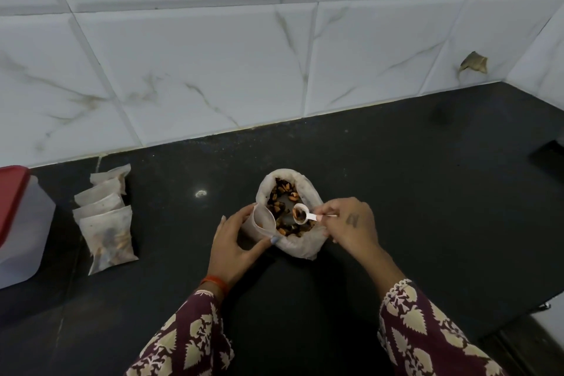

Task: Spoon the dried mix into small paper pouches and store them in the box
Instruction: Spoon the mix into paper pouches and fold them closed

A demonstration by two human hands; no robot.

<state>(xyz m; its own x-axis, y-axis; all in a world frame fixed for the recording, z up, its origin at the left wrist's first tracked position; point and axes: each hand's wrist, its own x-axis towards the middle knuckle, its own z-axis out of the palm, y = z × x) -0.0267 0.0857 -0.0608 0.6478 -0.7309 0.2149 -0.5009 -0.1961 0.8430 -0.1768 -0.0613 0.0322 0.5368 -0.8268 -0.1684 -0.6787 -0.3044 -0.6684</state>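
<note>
Over black counter [396,180], right hand [351,223] pinches loaded spoon [300,214]; left hand [235,241] cups pouch [262,220].

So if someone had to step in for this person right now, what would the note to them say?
Left hand: holds an open paper pouch upright beside the bag of dried mix.
Right hand: holds a small white spoon, loaded, above the bag.
Done: several filled pouches lie in a row on the counter.
Left: tip this spoonful into the pouch, then move all pouches into the red-lidded box at the far left.
</note>
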